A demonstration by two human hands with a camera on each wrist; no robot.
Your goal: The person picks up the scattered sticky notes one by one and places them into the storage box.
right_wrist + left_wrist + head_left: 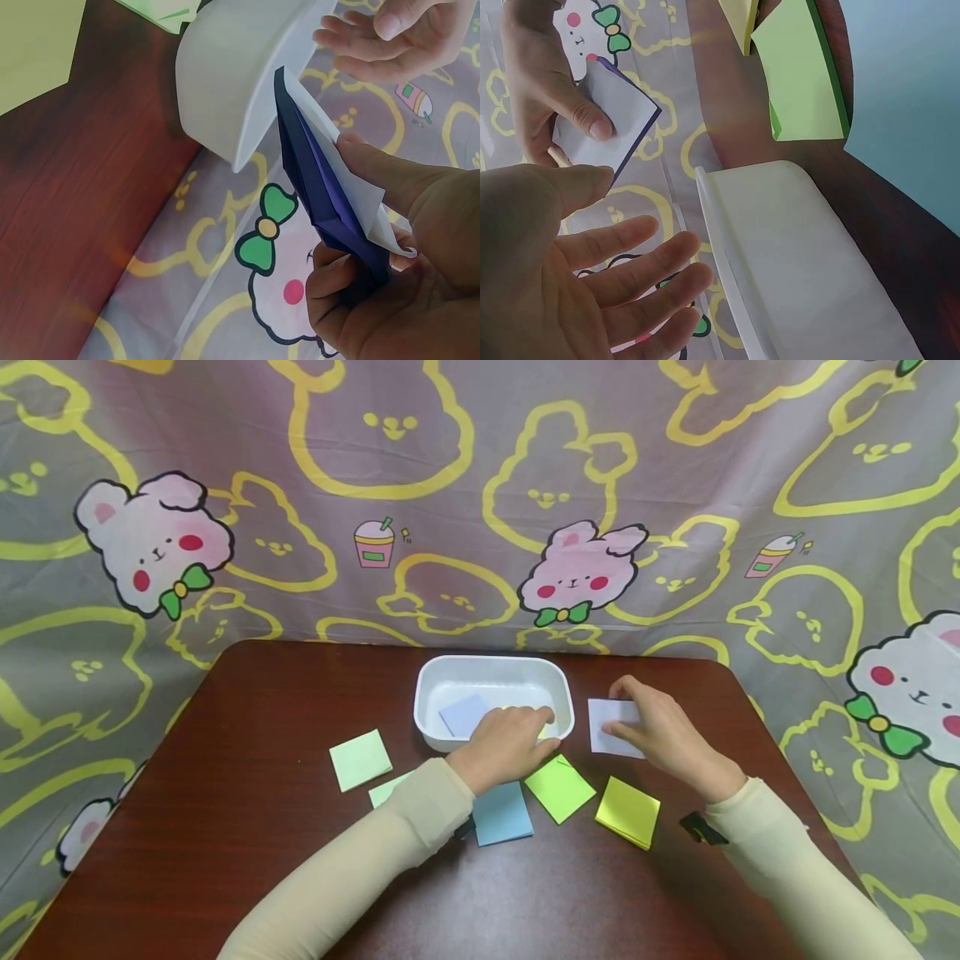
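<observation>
My right hand (671, 735) pinches a stack of square paper (600, 725) between thumb and fingers, just right of the white tub (495, 662). In the right wrist view the stack (319, 176) is white on one side and dark purple-blue on the other, its sheets slightly fanned. Over the tub's front right part hovers my left hand (510, 747). The left wrist view shows that hand (592, 277) with spread, loosely bent fingers and nothing between them. Inside the tub lies a pale lilac paper square (461, 713); something yellowish is partly hidden by the left hand.
In front of the tub lie paper stacks: pale green (361, 760), another pale green (390, 787) partly under the left sleeve, blue (502, 817), lime green (560, 789) and yellow (628, 812). A patterned curtain (450, 527) hangs behind the brown table (247, 710).
</observation>
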